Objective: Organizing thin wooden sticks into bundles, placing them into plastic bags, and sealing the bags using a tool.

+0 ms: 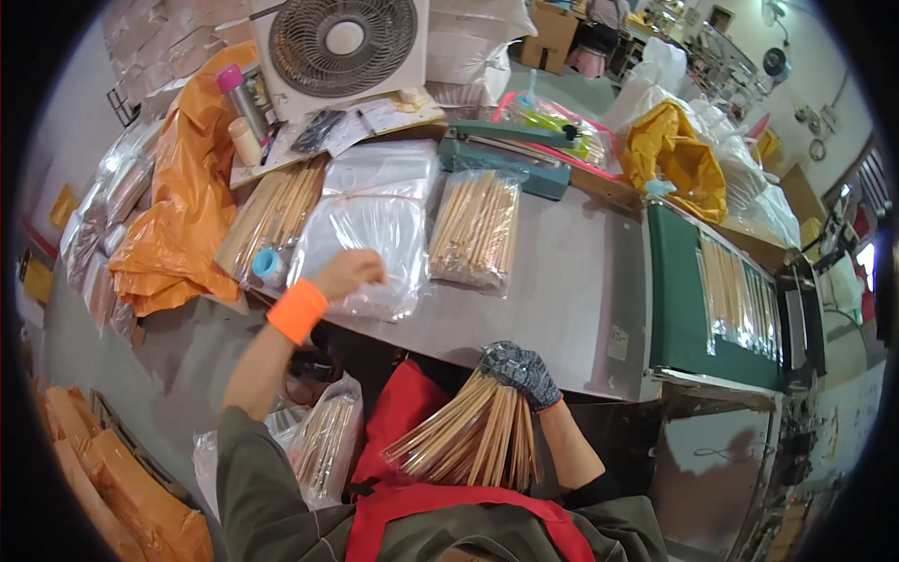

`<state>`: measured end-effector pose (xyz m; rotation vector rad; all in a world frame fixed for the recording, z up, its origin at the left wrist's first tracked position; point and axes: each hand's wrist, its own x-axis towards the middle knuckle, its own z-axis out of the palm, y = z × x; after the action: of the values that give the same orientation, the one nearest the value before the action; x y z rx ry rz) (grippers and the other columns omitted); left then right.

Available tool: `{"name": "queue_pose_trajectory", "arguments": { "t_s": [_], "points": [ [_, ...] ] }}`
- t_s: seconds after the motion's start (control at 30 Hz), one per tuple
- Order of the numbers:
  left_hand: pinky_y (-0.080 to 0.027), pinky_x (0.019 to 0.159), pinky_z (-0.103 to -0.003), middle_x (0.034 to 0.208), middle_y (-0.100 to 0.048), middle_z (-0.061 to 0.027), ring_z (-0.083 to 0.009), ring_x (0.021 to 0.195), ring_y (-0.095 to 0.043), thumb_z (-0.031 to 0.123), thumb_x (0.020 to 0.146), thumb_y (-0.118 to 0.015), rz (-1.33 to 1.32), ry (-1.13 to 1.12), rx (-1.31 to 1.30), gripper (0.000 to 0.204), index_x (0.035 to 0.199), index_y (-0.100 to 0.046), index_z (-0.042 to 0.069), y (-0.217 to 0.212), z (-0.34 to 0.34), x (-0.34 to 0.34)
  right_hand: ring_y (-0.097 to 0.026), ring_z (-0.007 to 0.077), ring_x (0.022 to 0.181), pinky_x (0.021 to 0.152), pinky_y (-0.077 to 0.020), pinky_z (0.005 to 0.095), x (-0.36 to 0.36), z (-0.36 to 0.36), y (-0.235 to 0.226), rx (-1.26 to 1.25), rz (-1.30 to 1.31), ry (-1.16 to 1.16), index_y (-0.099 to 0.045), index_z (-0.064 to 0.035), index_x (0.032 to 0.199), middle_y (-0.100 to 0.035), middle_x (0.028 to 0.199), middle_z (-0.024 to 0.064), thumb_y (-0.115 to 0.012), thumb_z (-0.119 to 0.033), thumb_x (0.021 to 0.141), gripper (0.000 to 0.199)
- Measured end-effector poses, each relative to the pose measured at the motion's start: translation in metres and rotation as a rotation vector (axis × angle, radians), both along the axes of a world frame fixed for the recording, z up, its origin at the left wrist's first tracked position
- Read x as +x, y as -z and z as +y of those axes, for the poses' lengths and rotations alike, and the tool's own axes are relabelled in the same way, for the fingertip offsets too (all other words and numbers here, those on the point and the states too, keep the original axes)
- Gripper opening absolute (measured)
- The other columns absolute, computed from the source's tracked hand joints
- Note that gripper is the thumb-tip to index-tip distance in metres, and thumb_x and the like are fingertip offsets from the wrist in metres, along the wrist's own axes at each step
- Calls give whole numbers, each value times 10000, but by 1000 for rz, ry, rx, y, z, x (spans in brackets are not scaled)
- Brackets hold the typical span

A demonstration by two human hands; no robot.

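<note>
A thick bundle of wooden chopsticks (487, 426) fans downward over my lap, gripped at its upper end by my right hand (520, 370) in a grey speckled glove. My left hand (351, 273), bare with an orange wristband, is over a stack of clear plastic bags (370, 220) on the table. Its fingers are curled; whether they pinch a bag is hidden. Just right of the stack lies a filled clear bag of chopsticks (476, 229). More loose chopsticks (281, 215) lie to the left of the bags, beside a light-blue tape roll (269, 268).
A teal bag sealer (510, 155) stands at the table's back, near a white box fan (345, 42). On the right, a green belt (679, 290) carries wrapped chopsticks (740, 295). An orange plastic sack (178, 215) hangs at the left. A bag of sticks (323, 445) is below my left arm.
</note>
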<state>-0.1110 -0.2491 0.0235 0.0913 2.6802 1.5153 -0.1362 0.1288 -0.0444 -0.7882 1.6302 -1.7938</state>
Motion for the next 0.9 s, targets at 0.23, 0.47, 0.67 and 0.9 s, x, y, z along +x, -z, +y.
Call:
{"name": "queue_pose_trajectory", "arguments": {
  "t_s": [0.23,0.47,0.67,0.9],
  "points": [
    [-450,641,-353,716,-592,-105,-268,703,-585,156,811,-532,140,-54,-103,164,734,-606,32,101,156,26,-549,231,1047,913,-437,332,17,-17,-39,-22,310,-236,-621,-15,1059,-609,1103,112,-630,-92,795,275],
    [-417,566,-310,658,-538,-70,-202,589,-520,61,813,-531,563,-764,299,70,753,-546,27,67,184,67,-536,275,1108,919,-432,306,7,-78,0,440,586,103,-448,11,1258,-495,1263,185,-541,-340,860,538],
    [-390,466,-337,584,-463,-52,-236,526,-482,57,633,-679,723,-27,-243,142,705,-566,102,39,200,147,-558,272,1044,863,-461,342,103,-17,19,669,283,258,-342,-29,1332,-521,1220,155,-663,-370,776,726],
    [-458,730,-330,898,-515,-127,-256,862,-534,-28,681,-608,268,-429,56,262,926,-527,20,79,201,191,-525,326,1065,880,-452,369,147,120,38,825,587,194,-436,-34,1237,-521,1171,167,-680,-220,746,580]
  ]
}}
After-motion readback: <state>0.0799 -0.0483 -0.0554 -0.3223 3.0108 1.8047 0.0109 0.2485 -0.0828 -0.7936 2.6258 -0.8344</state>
